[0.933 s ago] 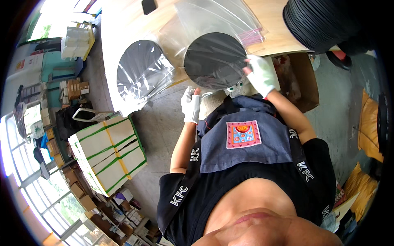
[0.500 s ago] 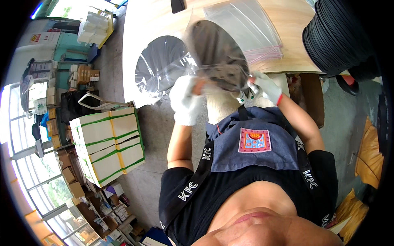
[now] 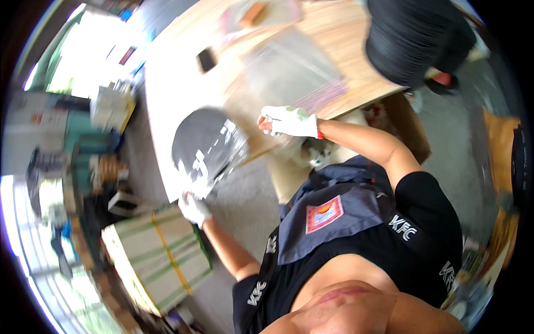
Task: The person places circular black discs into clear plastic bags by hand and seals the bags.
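Observation:
A round black disc (image 3: 196, 136) in a clear plastic bag (image 3: 236, 146) lies on the left part of the table, its near edge at the table edge. My left hand (image 3: 194, 209), in a white glove with bare fingertips, is closed on the bag's near corner; blur softens the fingertips. My right hand (image 3: 289, 121), gloved alike with a red cuff, hovers to the right of the bag over the near table edge. Its fingers are curled together, and nothing shows in them. Beyond it lies a stack of flat clear bags (image 3: 295, 67) with pinkish edges.
A tall stack of black discs (image 3: 414, 42) stands at the table's right end. A dark phone (image 3: 206, 59) and an orange-brown block (image 3: 253, 15) on more clear bags lie farther back. A strapped white box (image 3: 158, 259) stands on the floor at left; a cardboard box (image 3: 405, 125) is under the table.
The black disc and bag held between both hands are now down on the left of the table. My left hand moved left and nearer; my right hand moved left, off the bag. The view has turned.

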Demonstrator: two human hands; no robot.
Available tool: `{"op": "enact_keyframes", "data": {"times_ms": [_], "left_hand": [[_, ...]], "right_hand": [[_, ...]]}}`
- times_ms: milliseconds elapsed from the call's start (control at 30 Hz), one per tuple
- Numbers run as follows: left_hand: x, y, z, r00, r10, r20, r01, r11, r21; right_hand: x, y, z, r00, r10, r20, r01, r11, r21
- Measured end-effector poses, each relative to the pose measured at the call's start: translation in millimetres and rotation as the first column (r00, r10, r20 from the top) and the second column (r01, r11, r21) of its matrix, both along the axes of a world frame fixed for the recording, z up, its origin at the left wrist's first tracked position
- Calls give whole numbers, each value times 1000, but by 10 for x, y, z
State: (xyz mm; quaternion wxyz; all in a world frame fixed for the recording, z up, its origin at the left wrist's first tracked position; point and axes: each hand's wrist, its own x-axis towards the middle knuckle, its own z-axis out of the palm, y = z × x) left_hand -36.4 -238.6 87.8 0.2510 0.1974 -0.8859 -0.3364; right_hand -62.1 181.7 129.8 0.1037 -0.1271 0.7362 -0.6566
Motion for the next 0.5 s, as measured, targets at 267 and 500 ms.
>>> {"op": "enact_keyframes", "data": {"times_ms": [267, 500], "left_hand": [[-60, 294, 174, 895, 109, -433, -220, 952, -215], [195, 1870, 206, 559, -701, -443, 490, 710, -505]], "right_hand": [[504, 2220, 1907, 284, 76, -956, 951, 107, 291], [614, 2690, 2644, 685, -291, -668, 615, -262, 744]]}}
